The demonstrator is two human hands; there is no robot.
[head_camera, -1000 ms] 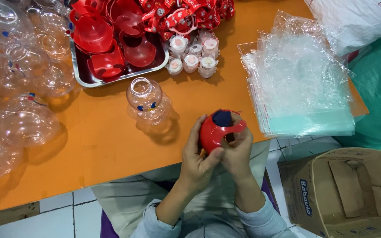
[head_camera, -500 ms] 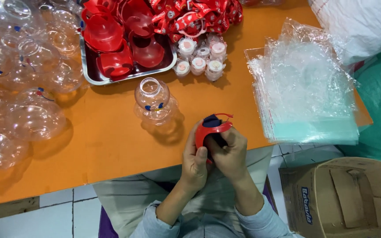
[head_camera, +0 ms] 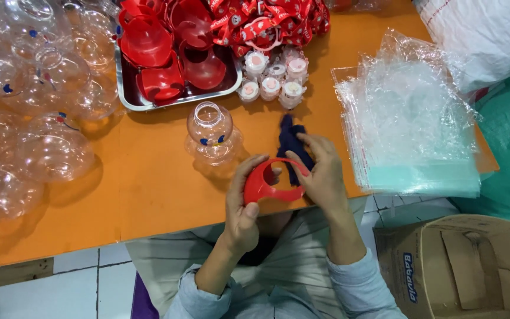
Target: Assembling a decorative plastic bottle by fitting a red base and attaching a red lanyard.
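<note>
Broadly, an orange worktop carries heaps of clear plastic jars at the left, a stack of clear bags at the right and a metal tray of red caps at the top. Below right sits an open brown cardboard box with a blue label. Near the worktop's front edge, the left hand curls round a red ring-shaped cap — the right hand pinches its other side and a dark blue cloth.

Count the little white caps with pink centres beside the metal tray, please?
6 visible: three in the back row, three in front. The red straps may hide more.
</note>
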